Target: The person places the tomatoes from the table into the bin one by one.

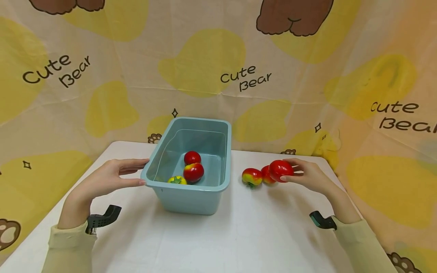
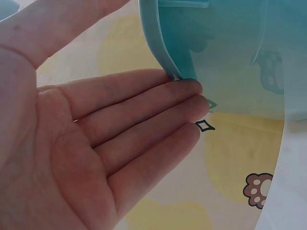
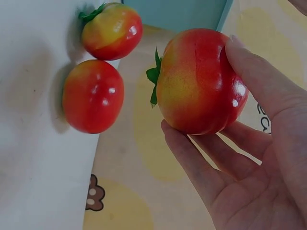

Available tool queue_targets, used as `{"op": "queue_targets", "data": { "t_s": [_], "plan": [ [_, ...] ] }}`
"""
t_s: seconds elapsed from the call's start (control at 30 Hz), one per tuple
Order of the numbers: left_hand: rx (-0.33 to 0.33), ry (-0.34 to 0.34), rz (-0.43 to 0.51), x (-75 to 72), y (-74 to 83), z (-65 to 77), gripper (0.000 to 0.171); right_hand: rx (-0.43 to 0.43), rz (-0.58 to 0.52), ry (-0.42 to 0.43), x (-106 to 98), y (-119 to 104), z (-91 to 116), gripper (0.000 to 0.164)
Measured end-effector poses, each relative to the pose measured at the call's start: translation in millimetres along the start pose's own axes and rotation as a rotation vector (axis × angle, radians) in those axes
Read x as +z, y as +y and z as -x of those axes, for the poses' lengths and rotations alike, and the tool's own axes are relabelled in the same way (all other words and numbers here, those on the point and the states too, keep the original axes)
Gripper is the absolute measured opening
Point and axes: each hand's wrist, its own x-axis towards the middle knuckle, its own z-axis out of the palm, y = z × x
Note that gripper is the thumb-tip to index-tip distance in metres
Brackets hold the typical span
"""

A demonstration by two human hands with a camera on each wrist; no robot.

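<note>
A red and yellow toy tomato (image 3: 201, 81) with green leaves is pinched between the thumb and fingers of my right hand (image 1: 308, 174), raised over the right side of the table. Close by, two more tomatoes lie on the table: one yellow and red (image 1: 252, 177), the other mostly red (image 3: 93, 96). My left hand (image 1: 110, 176) touches the left rim of a blue-green plastic bin (image 1: 191, 201), its fingers straight in the left wrist view. Inside the bin are a red tomato (image 1: 192, 157), a red-yellow one (image 1: 193, 173) and a yellow one (image 1: 177, 180), partly hidden by the front rim.
The white table (image 1: 246, 235) ends at a fabric backdrop (image 1: 198, 60) printed with bears and lettering, which also closes off both sides. A dark wrist mount (image 1: 103, 218) sits on the left wrist, and another mount (image 1: 322, 220) on the right.
</note>
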Motion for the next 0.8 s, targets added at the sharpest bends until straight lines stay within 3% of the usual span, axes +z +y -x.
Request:
{"op": "queue_targets", "data": {
  "t_s": [0.8],
  "plan": [
    [-0.001, -0.002, 0.002, 0.6, -0.1, 0.8, 0.062, -0.089, -0.006, -0.029, -1, -31, -19, 0.064]
  ]
}}
